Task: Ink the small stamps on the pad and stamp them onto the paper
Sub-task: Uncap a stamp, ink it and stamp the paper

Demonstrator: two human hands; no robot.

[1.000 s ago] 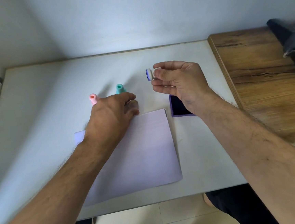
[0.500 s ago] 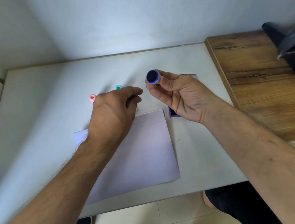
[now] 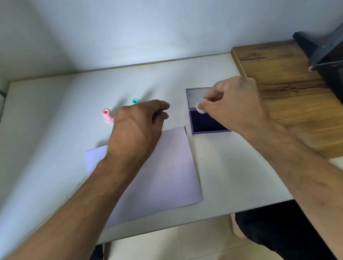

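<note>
Right hand (image 3: 234,101) now over ink pad (image 3: 204,122), pinching one stamp (image 3: 200,108); left hand (image 3: 139,124) loosely curled; two stamps beside.

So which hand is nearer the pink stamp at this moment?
Left. The left hand sits right beside the pink stamp, just to its right, at the paper's top edge. The right hand is far to the right, over the ink pad.

**Colours on the desk**

Paper (image 3: 165,167): pale lilac, plain. Ink pad (image 3: 205,122): purple case, dark navy ink surface, greyish open lid on far side. Left stamp (image 3: 107,116) pink, next stamp (image 3: 135,101) teal, stamp in right hand (image 3: 200,109) white. Table (image 3: 61,118) white; right side board (image 3: 301,102) brown woodgrain; stand (image 3: 330,60) black.
</note>
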